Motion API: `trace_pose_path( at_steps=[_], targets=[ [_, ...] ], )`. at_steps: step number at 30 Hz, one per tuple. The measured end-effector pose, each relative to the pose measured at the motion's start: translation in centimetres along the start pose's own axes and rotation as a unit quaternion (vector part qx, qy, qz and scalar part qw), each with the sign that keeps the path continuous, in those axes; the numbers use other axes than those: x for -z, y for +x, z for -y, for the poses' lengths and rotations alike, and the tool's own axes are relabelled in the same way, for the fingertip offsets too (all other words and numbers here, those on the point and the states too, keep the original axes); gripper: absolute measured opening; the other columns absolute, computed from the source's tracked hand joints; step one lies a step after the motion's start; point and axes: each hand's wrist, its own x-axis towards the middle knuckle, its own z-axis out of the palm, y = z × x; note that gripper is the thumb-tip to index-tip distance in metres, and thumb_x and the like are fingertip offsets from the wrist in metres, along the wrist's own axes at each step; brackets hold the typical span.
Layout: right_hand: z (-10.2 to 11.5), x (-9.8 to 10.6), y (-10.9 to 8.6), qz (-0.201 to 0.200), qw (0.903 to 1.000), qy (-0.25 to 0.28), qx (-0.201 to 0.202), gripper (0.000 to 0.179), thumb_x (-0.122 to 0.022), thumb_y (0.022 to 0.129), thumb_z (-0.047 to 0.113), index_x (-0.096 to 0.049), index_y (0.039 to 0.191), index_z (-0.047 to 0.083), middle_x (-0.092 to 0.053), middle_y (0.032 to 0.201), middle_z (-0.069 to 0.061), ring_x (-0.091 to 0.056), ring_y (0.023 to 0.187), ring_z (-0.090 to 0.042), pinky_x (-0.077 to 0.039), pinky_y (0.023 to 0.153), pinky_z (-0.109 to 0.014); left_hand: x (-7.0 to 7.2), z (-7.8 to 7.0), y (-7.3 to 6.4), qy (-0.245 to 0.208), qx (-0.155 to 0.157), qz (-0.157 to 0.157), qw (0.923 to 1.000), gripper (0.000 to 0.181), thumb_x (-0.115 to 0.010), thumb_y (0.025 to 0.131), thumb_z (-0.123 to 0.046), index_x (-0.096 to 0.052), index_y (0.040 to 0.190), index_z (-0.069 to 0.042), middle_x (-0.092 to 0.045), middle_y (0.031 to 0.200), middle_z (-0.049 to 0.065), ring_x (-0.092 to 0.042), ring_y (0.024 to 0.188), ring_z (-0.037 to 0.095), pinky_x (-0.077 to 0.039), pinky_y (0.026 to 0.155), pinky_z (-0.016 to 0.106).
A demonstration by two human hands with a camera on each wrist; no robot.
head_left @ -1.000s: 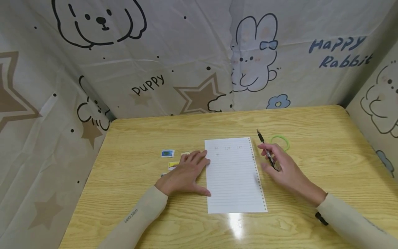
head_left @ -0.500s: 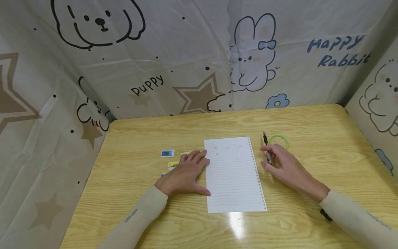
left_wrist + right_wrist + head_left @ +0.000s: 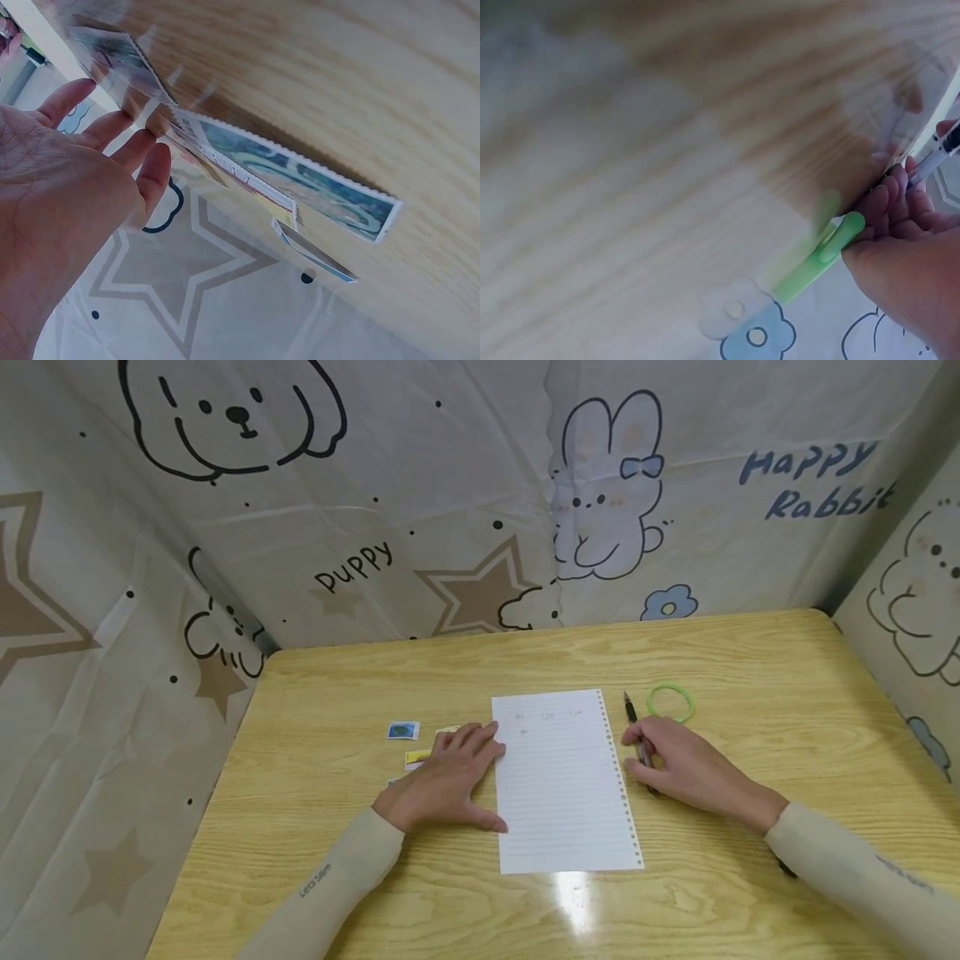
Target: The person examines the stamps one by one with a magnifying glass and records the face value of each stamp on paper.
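Observation:
A sheet of lined paper [image 3: 562,802] with punched holes down its right edge and faint writing at the top lies on the table. My left hand [image 3: 453,781] rests spread along the paper's left edge, fingertips and thumb touching it. Beside the paper's right edge, my right hand [image 3: 693,772] holds a black-tipped pen [image 3: 631,708] between thumb and fingers, the tip pointing away from me. Left of the paper lie several postage stamps, among them a blue one [image 3: 403,730] and a yellow one [image 3: 416,759]; my left hand partly hides some. A long greenish stamp [image 3: 300,180] shows in the left wrist view.
A light green ring [image 3: 667,687] lies on the wooden table [image 3: 757,693] just beyond my right hand. A printed cloth [image 3: 450,468] with cartoon animals and stars hangs behind the table and at both sides.
My right hand has turned the pen from a leftward slant to nearly upright, then back to a slight leftward slant, and lowered it closer to me. The left hand and paper stay put.

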Motion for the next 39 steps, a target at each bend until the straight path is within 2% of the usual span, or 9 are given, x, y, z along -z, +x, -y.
trace_pose_path(
  at_steps=[7, 14, 20, 24, 27, 32, 34, 39],
  targets=[
    [-0.3, -0.2, 0.5, 0.007, 0.9988, -0.042, 0.026, 0.019, -0.074, 0.102, 0.018, -0.067, 0.119, 0.011, -0.056, 0.092, 0.008, -0.051, 0.087, -0.013, -0.047, 0.081, -0.038, 0.0, 0.0, 0.0, 0.002, 0.000, -0.001, 1.0000, 0.109, -0.081, 0.084, -0.076, -0.046, 0.161, -0.007, -0.024, 0.177, 0.017, -0.023, 0.160, 0.041, -0.024, 0.122, 0.064],
    [-0.8, -0.2, 0.8, 0.014, 0.9951, -0.076, 0.062, 0.020, -0.074, 0.105, 0.020, -0.065, 0.120, 0.011, -0.060, 0.105, 0.004, -0.049, 0.091, -0.014, -0.047, 0.081, -0.038, 0.0, 0.0, 0.0, 0.003, 0.000, -0.004, 1.0000, 0.109, -0.081, 0.084, -0.076, -0.047, 0.161, -0.007, -0.025, 0.176, 0.018, -0.024, 0.160, 0.041, -0.025, 0.122, 0.064],
    [-1.2, -0.2, 0.9, 0.014, 0.9942, -0.073, 0.079, 0.022, -0.074, 0.106, 0.024, -0.064, 0.121, 0.012, -0.061, 0.111, 0.004, -0.050, 0.094, -0.013, -0.047, 0.083, -0.039, 0.1, 0.0, 0.0, 0.005, 0.001, -0.006, 1.0000, 0.109, -0.082, 0.083, -0.076, -0.047, 0.160, -0.007, -0.026, 0.176, 0.018, -0.025, 0.159, 0.042, -0.025, 0.121, 0.065],
    [-1.2, -0.2, 0.8, 0.008, 0.9945, -0.060, 0.085, 0.019, -0.073, 0.107, 0.027, -0.065, 0.121, 0.016, -0.060, 0.109, 0.007, -0.051, 0.094, -0.011, -0.048, 0.084, -0.039, 0.2, 0.0, 0.0, 0.002, 0.001, -0.011, 0.9999, 0.108, -0.083, 0.082, -0.075, -0.049, 0.158, -0.007, -0.028, 0.174, 0.018, -0.026, 0.158, 0.040, -0.027, 0.120, 0.063],
    [-1.0, -0.1, 0.6, 0.009, 0.9966, -0.039, 0.073, 0.017, -0.071, 0.109, 0.029, -0.065, 0.121, 0.019, -0.058, 0.104, 0.009, -0.051, 0.093, -0.011, -0.047, 0.083, -0.037, 0.3, -0.1, 0.0, 0.003, 0.002, -0.011, 0.9999, 0.105, -0.083, 0.082, -0.076, -0.050, 0.156, -0.008, -0.030, 0.173, 0.017, -0.027, 0.157, 0.037, -0.028, 0.118, 0.060],
    [-0.5, 0.2, 0.0, 0.005, 0.9994, -0.014, 0.030, 0.020, -0.070, 0.109, 0.031, -0.060, 0.119, 0.016, -0.055, 0.103, 0.004, -0.050, 0.092, -0.014, -0.045, 0.081, -0.035, 0.3, -0.1, 0.0, -0.004, -0.005, -0.017, 0.9998, 0.095, -0.083, 0.085, -0.072, -0.053, 0.149, -0.008, -0.033, 0.170, 0.018, -0.028, 0.155, 0.036, -0.030, 0.115, 0.057],
    [-0.3, 0.5, -0.2, -0.016, 0.9996, -0.017, 0.015, 0.021, -0.071, 0.108, 0.028, -0.058, 0.115, 0.014, -0.054, 0.102, 0.000, -0.050, 0.090, -0.016, -0.045, 0.079, -0.036, 0.2, -0.1, 0.1, -0.003, -0.008, -0.020, 0.9998, 0.092, -0.083, 0.086, -0.070, -0.054, 0.147, -0.008, -0.033, 0.170, 0.018, -0.029, 0.155, 0.036, -0.031, 0.114, 0.056],
    [-0.3, 1.3, -0.8, -0.098, 0.9943, -0.030, -0.032, 0.023, -0.077, 0.103, 0.021, -0.057, 0.107, 0.009, -0.057, 0.099, -0.004, -0.049, 0.083, -0.019, -0.044, 0.073, -0.036, 0.3, -0.1, 0.2, -0.008, -0.007, -0.029, 0.9995, 0.091, -0.082, 0.089, -0.067, -0.052, 0.152, -0.008, -0.035, 0.169, 0.017, -0.030, 0.154, 0.035, -0.031, 0.114, 0.056]
  ],
)
